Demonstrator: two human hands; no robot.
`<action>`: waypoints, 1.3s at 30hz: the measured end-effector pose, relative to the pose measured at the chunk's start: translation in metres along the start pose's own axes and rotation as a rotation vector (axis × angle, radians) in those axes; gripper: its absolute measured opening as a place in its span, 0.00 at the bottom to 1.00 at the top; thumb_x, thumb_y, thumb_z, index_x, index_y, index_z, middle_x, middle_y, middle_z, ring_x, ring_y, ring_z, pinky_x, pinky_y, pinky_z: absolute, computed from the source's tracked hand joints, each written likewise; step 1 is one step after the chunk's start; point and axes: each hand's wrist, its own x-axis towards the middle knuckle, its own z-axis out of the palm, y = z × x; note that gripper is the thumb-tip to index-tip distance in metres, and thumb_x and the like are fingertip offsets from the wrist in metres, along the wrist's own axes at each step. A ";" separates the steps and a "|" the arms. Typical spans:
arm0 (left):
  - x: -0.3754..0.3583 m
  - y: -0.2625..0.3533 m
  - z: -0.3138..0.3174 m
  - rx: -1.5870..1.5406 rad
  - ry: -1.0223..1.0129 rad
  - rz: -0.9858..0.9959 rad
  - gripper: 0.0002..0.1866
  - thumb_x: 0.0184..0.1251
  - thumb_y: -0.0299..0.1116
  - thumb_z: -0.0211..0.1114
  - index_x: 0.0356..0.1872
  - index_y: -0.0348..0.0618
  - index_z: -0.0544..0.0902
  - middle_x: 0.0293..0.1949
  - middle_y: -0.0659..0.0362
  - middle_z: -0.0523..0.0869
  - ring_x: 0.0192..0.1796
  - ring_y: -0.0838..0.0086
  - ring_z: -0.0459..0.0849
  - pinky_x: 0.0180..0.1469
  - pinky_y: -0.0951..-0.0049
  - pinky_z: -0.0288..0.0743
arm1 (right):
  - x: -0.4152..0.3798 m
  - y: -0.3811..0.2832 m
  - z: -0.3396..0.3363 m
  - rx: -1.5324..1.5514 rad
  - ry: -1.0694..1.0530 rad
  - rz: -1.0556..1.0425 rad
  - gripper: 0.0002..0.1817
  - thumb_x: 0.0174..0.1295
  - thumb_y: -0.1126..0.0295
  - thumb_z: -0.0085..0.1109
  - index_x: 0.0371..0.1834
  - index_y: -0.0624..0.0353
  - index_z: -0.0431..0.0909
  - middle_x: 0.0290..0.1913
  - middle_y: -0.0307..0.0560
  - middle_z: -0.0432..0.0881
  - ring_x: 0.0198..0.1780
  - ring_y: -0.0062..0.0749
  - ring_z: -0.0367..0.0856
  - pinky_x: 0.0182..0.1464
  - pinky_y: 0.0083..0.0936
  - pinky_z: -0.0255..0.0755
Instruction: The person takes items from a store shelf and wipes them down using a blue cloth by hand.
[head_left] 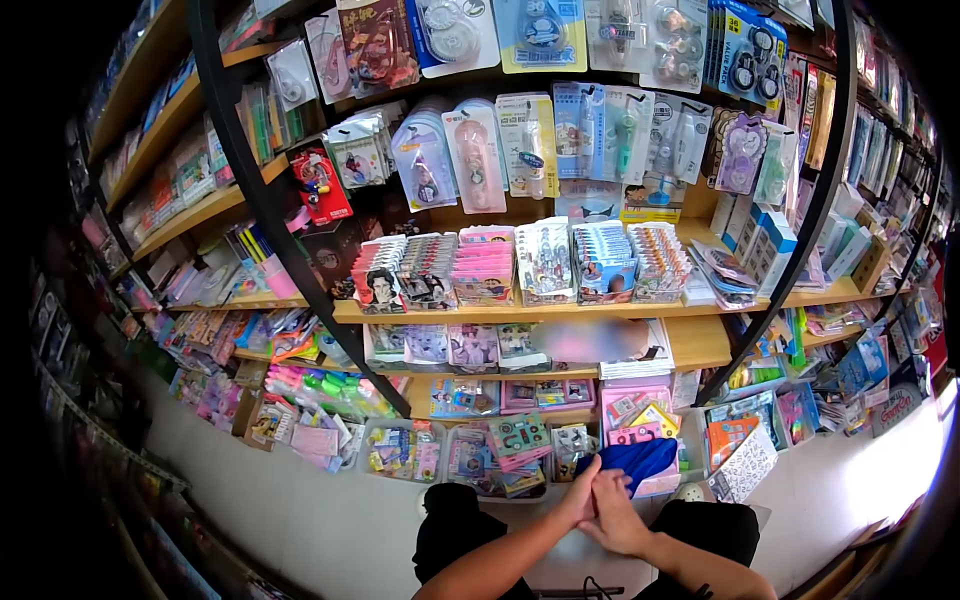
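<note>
Hands meet low between the black-clad left leg (460, 530) and right leg (708, 535), the left hand (578, 496) pressed against the right hand (618, 520) with fingers overlapping; whether either grips anything I cannot tell. Just beyond the fingertips, a crumpled blue item (645, 458) lies over the front of a pink container (657, 486); contact with the fingers is unclear. Close on the left, a green package (518, 437) sits atop a see-through bin (480, 489). Right of the pink container, a white patterned sheet (745, 466) leans outward. Pale floor (240, 500) gives room to the left, in front of the bins. Above, the wooden shelf edge (590, 311) runs between black uprights (270, 210).
</note>
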 end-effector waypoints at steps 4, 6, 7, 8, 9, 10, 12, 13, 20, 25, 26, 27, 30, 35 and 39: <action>0.017 -0.011 -0.028 -0.188 -0.004 0.130 0.25 0.66 0.54 0.45 0.39 0.38 0.75 0.38 0.53 0.78 0.44 0.61 0.76 0.51 0.58 0.69 | -0.004 0.020 0.020 -0.161 -0.065 0.100 0.50 0.52 0.43 0.57 0.67 0.67 0.46 0.68 0.64 0.48 0.69 0.59 0.45 0.67 0.57 0.37; 0.023 0.003 -0.039 -0.129 -0.046 0.143 0.30 0.65 0.57 0.44 0.49 0.38 0.73 0.46 0.51 0.78 0.50 0.57 0.76 0.55 0.54 0.68 | 0.006 0.028 0.018 -0.180 -0.029 0.110 0.52 0.51 0.40 0.55 0.68 0.66 0.44 0.69 0.62 0.46 0.70 0.56 0.44 0.67 0.57 0.36; 0.037 0.010 -0.055 -0.106 -0.043 0.160 0.31 0.65 0.59 0.41 0.51 0.39 0.72 0.47 0.52 0.78 0.51 0.58 0.75 0.56 0.54 0.68 | 0.010 0.030 0.020 -0.185 -0.003 0.112 0.53 0.50 0.39 0.55 0.69 0.66 0.43 0.70 0.61 0.46 0.71 0.55 0.44 0.67 0.57 0.36; 0.043 0.018 -0.065 -0.076 -0.042 0.180 0.33 0.66 0.61 0.38 0.52 0.41 0.72 0.48 0.53 0.78 0.52 0.59 0.75 0.56 0.54 0.67 | 0.017 0.036 0.022 -0.191 0.030 0.109 0.54 0.49 0.38 0.55 0.69 0.65 0.43 0.70 0.59 0.46 0.71 0.54 0.44 0.66 0.57 0.37; 0.013 0.033 -0.021 -0.165 -0.014 0.119 0.34 0.65 0.63 0.36 0.51 0.42 0.73 0.49 0.50 0.78 0.53 0.56 0.75 0.57 0.54 0.66 | 0.016 0.041 0.027 -0.159 0.115 0.108 0.52 0.52 0.40 0.54 0.69 0.65 0.43 0.71 0.57 0.46 0.71 0.51 0.44 0.66 0.58 0.39; 0.005 0.037 -0.013 -0.129 -0.065 0.108 0.36 0.64 0.64 0.37 0.55 0.40 0.69 0.53 0.49 0.74 0.56 0.56 0.71 0.60 0.54 0.62 | 0.016 0.048 0.033 -0.136 0.123 0.147 0.50 0.53 0.41 0.53 0.69 0.64 0.44 0.71 0.57 0.46 0.72 0.50 0.44 0.66 0.58 0.40; -0.003 0.041 0.000 -0.058 -0.171 0.088 0.43 0.62 0.67 0.40 0.63 0.37 0.60 0.61 0.48 0.67 0.64 0.58 0.65 0.66 0.53 0.54 | 0.021 0.061 0.045 -0.088 0.142 0.219 0.46 0.57 0.43 0.50 0.69 0.62 0.45 0.71 0.56 0.46 0.72 0.50 0.44 0.65 0.57 0.42; -0.020 0.038 0.044 0.106 0.004 0.222 0.43 0.61 0.69 0.36 0.65 0.40 0.59 0.65 0.53 0.63 0.67 0.62 0.59 0.68 0.56 0.49 | 0.029 0.062 0.047 0.141 0.196 0.379 0.39 0.62 0.44 0.42 0.68 0.61 0.50 0.69 0.58 0.50 0.70 0.52 0.48 0.63 0.59 0.46; -0.023 0.001 0.062 1.241 0.310 0.579 0.32 0.71 0.53 0.37 0.67 0.42 0.58 0.69 0.55 0.55 0.70 0.62 0.54 0.68 0.66 0.47 | 0.035 0.074 0.048 1.789 -0.106 0.956 0.36 0.65 0.37 0.27 0.63 0.54 0.58 0.65 0.49 0.61 0.64 0.42 0.61 0.61 0.37 0.59; -0.012 -0.027 0.069 1.765 0.365 0.925 0.25 0.71 0.43 0.38 0.61 0.38 0.66 0.61 0.47 0.69 0.64 0.57 0.66 0.63 0.66 0.57 | 0.012 0.074 0.063 2.070 0.141 0.720 0.37 0.62 0.35 0.29 0.66 0.48 0.56 0.65 0.41 0.61 0.64 0.33 0.60 0.63 0.34 0.58; -0.010 -0.027 0.070 1.718 0.413 0.819 0.25 0.71 0.43 0.38 0.60 0.38 0.67 0.59 0.47 0.71 0.62 0.57 0.67 0.62 0.66 0.59 | 0.010 0.070 0.047 2.070 0.109 0.703 0.38 0.62 0.35 0.30 0.66 0.51 0.56 0.65 0.43 0.61 0.64 0.33 0.60 0.63 0.33 0.58; -0.006 -0.023 0.067 1.667 0.461 0.716 0.25 0.70 0.44 0.39 0.58 0.37 0.69 0.57 0.46 0.73 0.61 0.56 0.69 0.62 0.66 0.60 | 0.008 0.062 0.024 2.067 0.075 0.685 0.39 0.62 0.34 0.30 0.66 0.53 0.55 0.65 0.45 0.61 0.64 0.33 0.61 0.63 0.33 0.58; 0.011 -0.009 0.056 1.588 0.572 0.499 0.23 0.68 0.44 0.44 0.53 0.37 0.73 0.49 0.46 0.78 0.53 0.56 0.75 0.56 0.66 0.66 | -0.005 0.046 -0.029 1.871 0.053 0.748 0.38 0.63 0.37 0.34 0.62 0.60 0.60 0.60 0.50 0.67 0.60 0.35 0.66 0.59 0.32 0.62; 0.080 0.023 0.037 1.943 0.456 0.588 0.20 0.59 0.42 0.58 0.45 0.36 0.77 0.40 0.46 0.82 0.46 0.54 0.79 0.50 0.62 0.71 | -0.021 0.049 -0.052 1.393 0.400 0.883 0.24 0.66 0.50 0.44 0.52 0.59 0.69 0.43 0.40 0.76 0.41 0.24 0.73 0.43 0.24 0.67; 0.129 0.046 0.087 2.391 0.342 0.486 0.20 0.53 0.40 0.62 0.44 0.37 0.78 0.43 0.45 0.79 0.48 0.51 0.77 0.52 0.61 0.70 | -0.022 0.057 -0.030 1.278 0.517 0.825 0.17 0.65 0.58 0.49 0.44 0.62 0.73 0.31 0.40 0.75 0.33 0.22 0.71 0.34 0.21 0.66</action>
